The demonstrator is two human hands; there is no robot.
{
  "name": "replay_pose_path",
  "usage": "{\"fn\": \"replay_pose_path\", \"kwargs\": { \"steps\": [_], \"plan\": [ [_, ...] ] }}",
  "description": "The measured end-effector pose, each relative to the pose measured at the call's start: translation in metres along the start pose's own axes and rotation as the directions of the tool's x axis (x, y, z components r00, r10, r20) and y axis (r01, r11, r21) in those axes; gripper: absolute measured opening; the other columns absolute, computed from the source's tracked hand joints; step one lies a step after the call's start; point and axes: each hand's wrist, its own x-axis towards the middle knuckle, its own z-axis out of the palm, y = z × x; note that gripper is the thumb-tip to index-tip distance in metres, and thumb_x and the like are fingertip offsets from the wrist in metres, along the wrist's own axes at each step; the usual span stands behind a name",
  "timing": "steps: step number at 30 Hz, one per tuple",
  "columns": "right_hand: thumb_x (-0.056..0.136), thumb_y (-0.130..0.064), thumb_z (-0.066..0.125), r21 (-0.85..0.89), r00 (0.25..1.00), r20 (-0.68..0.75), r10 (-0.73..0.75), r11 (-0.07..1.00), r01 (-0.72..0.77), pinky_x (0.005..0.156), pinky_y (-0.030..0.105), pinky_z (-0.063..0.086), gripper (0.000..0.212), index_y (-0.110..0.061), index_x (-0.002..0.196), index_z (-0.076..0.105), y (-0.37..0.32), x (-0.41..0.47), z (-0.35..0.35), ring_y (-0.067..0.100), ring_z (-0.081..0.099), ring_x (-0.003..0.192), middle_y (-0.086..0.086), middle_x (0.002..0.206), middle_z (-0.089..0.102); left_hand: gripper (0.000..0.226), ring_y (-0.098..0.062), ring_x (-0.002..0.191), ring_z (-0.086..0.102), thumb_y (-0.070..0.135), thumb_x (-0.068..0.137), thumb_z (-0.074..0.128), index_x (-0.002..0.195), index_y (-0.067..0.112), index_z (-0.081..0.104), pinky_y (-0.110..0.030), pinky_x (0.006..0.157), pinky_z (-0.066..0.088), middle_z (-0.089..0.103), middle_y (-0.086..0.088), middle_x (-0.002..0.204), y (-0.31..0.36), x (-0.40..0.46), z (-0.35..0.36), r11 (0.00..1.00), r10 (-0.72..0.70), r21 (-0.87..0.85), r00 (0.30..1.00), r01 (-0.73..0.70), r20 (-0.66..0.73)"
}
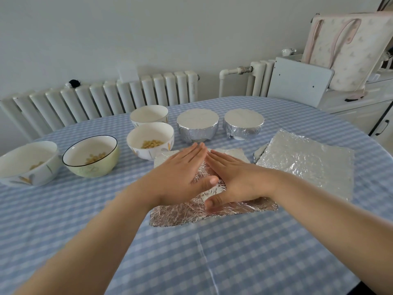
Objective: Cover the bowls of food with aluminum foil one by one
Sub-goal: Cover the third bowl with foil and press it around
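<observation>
Left grip (180,171): flat, fingers straight, pressing the foil sheet (212,209).
Right grip (231,173): flat on the same sheet, fingertips meeting the left's.
Foil sheet: under both grips, on the worktop (234,252).
Open bowls (150,139): beyond the left grip.
Covered bowls (197,125): just beyond the fingertips.
Spare foil (308,160): beside the right grip.

- The crinkled silver aluminium foil sheet (212,207) under the flat hands looks metallic, shiny and finely wrinkled.
- The stacked foil sheets (306,162) to the right are duller (creased all over).
- The two foil-wrapped bowls (197,126) have smooth, taut tops and rumpled sides.
- The open white bowls (150,139) look like glossy glazed ceramic.
- The blue-and-white checked tablecloth (212,262) has a slight sheen.
</observation>
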Motion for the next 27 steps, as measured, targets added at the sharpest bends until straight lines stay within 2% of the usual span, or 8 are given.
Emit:
{"fn": "replay_pose_path", "kwargs": {
  "steps": [6,10,12,14,16,19,24,27],
  "plan": [
    [0.070,-0.078,0.057,-0.014,1.000,-0.002,-0.006,1.000,0.006,0.111,0.019,-0.012,0.128,-0.018,0.153,-0.020,0.000,-0.001,0.000,0.003,-0.020,0.146,-0.007,0.161,-0.022,0.091,0.004,0.142,-0.016,0.067,0.079,-0.011,0.155,0.016,-0.011,-0.020,0.117,-0.013,-0.008,0.002,0.164,-0.001,0.005,0.027,0.999,-0.036,0.030,0.998,0.037,-0.044],
    [0.054,-0.090,0.032,0.093,1.000,-0.020,0.016,0.996,-0.014,0.118,0.025,-0.006,0.132,-0.018,0.154,-0.016,-0.003,-0.003,-0.004,0.002,-0.016,0.146,-0.005,0.162,-0.018,0.093,-0.006,0.148,-0.010,0.065,0.078,-0.010,0.155,0.013,-0.008,-0.023,0.119,-0.009,-0.006,-0.001,0.164,0.000,0.006,0.027,0.996,-0.028,0.079,0.998,0.033,-0.064],
    [0.061,-0.087,0.021,0.220,0.996,-0.079,0.046,0.975,-0.027,0.118,0.028,-0.003,0.121,-0.019,0.155,-0.012,-0.006,-0.005,-0.011,0.001,-0.012,0.147,-0.006,0.163,-0.014,0.094,-0.009,0.150,-0.008,0.063,0.078,-0.011,0.156,0.011,-0.005,-0.025,0.120,-0.009,-0.005,-0.002,0.164,0.000,0.004,0.028,0.995,-0.021,0.096,0.998,0.027,-0.067],
    [0.077,-0.078,0.018,0.219,0.988,-0.144,0.058,0.975,-0.026,0.115,0.025,-0.002,0.102,-0.019,0.156,-0.009,-0.011,-0.003,-0.014,0.001,-0.009,0.147,-0.008,0.162,-0.012,0.091,-0.009,0.150,-0.009,0.061,0.081,-0.009,0.156,0.011,-0.003,-0.028,0.121,-0.006,-0.004,-0.003,0.164,-0.002,0.005,0.030,0.996,-0.003,0.094,0.997,0.011,-0.079],
    [0.095,-0.063,0.024,0.137,0.980,-0.193,0.043,0.990,-0.016,0.118,0.025,0.002,0.081,-0.018,0.157,-0.003,-0.018,0.004,-0.008,0.005,-0.001,0.149,-0.006,0.164,-0.002,0.086,-0.009,0.150,-0.007,0.059,0.084,-0.004,0.157,0.013,0.001,-0.032,0.122,0.000,-0.002,-0.002,0.165,-0.004,0.006,0.031,0.997,0.025,0.077,0.994,-0.017,-0.107],
    [0.106,-0.035,0.030,0.097,0.955,-0.294,0.041,0.995,-0.013,0.120,0.028,0.016,0.057,-0.020,0.157,0.009,-0.017,0.012,0.013,0.013,0.019,0.148,-0.003,0.162,0.018,0.079,-0.007,0.150,-0.004,0.053,0.087,0.004,0.157,0.017,0.008,-0.031,0.122,0.001,0.004,0.003,0.164,-0.002,0.007,0.031,0.997,0.045,0.065,0.990,-0.037,-0.137],
    [0.104,-0.023,0.036,0.159,0.924,-0.373,0.079,0.987,-0.021,0.114,0.020,0.012,0.055,-0.024,0.155,0.018,-0.010,0.014,0.021,0.009,0.021,0.146,-0.007,0.160,0.024,0.082,-0.010,0.151,0.001,0.054,0.087,0.007,0.157,0.013,0.009,-0.034,0.122,0.006,0.009,-0.002,0.165,-0.005,0.008,0.033,0.997,0.030,0.073,0.988,-0.019,-0.154],
    [0.102,-0.019,0.038,0.255,0.912,-0.385,0.142,0.966,-0.043,0.115,0.023,0.017,0.053,-0.022,0.153,0.025,-0.006,0.020,0.022,0.010,0.024,0.145,-0.006,0.158,0.030,0.092,-0.012,0.151,-0.001,0.061,0.079,0.000,0.157,0.012,0.003,-0.028,0.122,-0.002,0.003,-0.003,0.165,-0.003,0.007,0.032,0.996,-0.005,0.087,0.993,0.015,-0.117]
  ]
}}
